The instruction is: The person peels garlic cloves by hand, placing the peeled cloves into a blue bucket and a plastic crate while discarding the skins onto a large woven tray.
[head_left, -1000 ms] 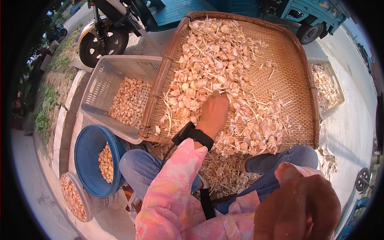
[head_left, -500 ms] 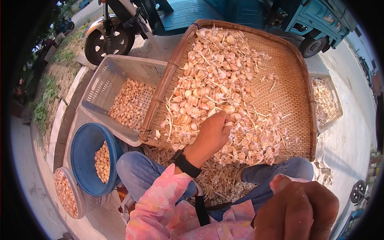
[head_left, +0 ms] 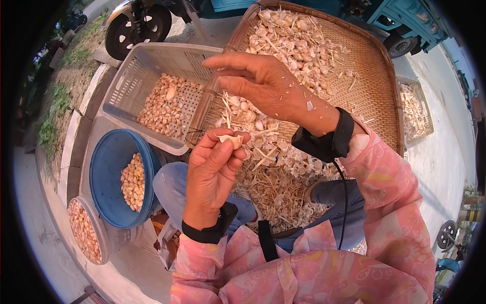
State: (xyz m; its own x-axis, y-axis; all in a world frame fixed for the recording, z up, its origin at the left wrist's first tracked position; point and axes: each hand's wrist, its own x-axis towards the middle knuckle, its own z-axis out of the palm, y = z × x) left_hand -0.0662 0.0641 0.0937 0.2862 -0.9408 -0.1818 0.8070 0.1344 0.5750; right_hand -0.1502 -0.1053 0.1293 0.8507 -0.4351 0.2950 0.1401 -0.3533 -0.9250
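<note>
My left hand (head_left: 210, 164) pinches a garlic clove (head_left: 236, 142) with pale papery skin on it between thumb and fingertips. It is in front of the woven bamboo tray (head_left: 372, 76). Above it, my right hand (head_left: 268, 83) reaches leftward over the tray's edge, fingers stretched out and thumb apart, with nothing in its grasp. Bits of skin cling to its back and wrist. Past its fingertips is the grey plastic crate (head_left: 124, 96) with loose cloves (head_left: 162, 114); one larger-looking clove (head_left: 171, 93) shows over them. Garlic (head_left: 293, 43) and skins lie heaped on the tray.
At the left stand a blue bucket (head_left: 109, 190) and a white bucket (head_left: 104, 233), both containing cloves. Skins and stalks (head_left: 273, 190) cover the ground between my knees. A crate of scraps (head_left: 415, 109) is right of the tray; a blue three-wheeler (head_left: 400, 20) stands behind.
My left hand has lifted off the garlic heap toward me with a clove. My right hand has swung from the lower right up and across to the tray's left edge. The view has tilted slightly downward.
</note>
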